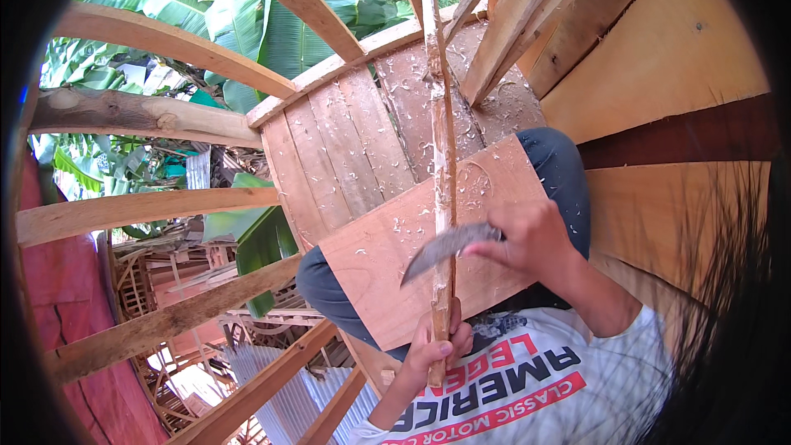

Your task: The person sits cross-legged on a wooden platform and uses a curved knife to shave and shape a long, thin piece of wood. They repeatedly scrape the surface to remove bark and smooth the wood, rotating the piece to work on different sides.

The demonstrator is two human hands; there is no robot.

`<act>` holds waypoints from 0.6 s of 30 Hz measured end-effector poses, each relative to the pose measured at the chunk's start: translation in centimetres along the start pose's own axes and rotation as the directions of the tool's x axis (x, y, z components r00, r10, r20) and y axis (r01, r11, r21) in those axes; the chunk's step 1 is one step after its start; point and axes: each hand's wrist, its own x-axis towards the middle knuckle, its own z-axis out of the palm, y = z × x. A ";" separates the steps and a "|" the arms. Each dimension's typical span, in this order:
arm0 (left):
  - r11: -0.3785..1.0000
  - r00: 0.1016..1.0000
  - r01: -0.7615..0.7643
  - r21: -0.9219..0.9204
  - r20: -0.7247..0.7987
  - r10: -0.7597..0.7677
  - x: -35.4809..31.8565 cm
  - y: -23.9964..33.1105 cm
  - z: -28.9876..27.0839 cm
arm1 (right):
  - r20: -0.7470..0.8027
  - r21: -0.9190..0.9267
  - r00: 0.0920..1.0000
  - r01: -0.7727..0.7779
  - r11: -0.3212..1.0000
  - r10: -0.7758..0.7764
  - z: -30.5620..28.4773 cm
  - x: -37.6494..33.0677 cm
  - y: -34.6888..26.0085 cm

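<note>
Bending along the dark rim at far left, a red sheet [70, 280] is cut off. Next come wooden bars [173, 313], partly hiding big green leaves [239, 25]. A flat board [371, 259] slants across the person's legs [329, 288], covering most of them. The left hand [432, 352] is wrapped around the lower end of a stick [439, 148], which lies lengthwise over the board; fingers and blade cover bits of it. The stick is long, narrow and slightly crooked, whitish along one face and brown along its right side. The right hand [535, 235] is clenched on a knife [449, 249], its handle mostly concealed, its dark curved blade crossing the stick; whether the edge touches, I cannot tell. Farther right, blurry dark strands [729, 255] veil a wooden wall [659, 206].
</note>
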 end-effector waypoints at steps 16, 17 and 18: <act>0.867 0.949 -0.036 0.497 -0.254 0.185 -1.2 0.9 -1.0 | 0.152 0.149 0.974 -0.190 0.970 0.167 -0.3 -0.5 -0.5; 0.884 0.954 -0.031 0.467 -0.249 0.165 -1.2 1.1 -1.0 | 0.192 0.176 0.957 -0.252 0.951 0.218 -0.8 0.0 -0.4; 0.901 0.963 -0.015 0.434 -0.236 0.130 -1.1 1.6 -1.1 | 0.228 0.207 0.937 -0.312 0.927 0.264 -1.4 0.8 -0.3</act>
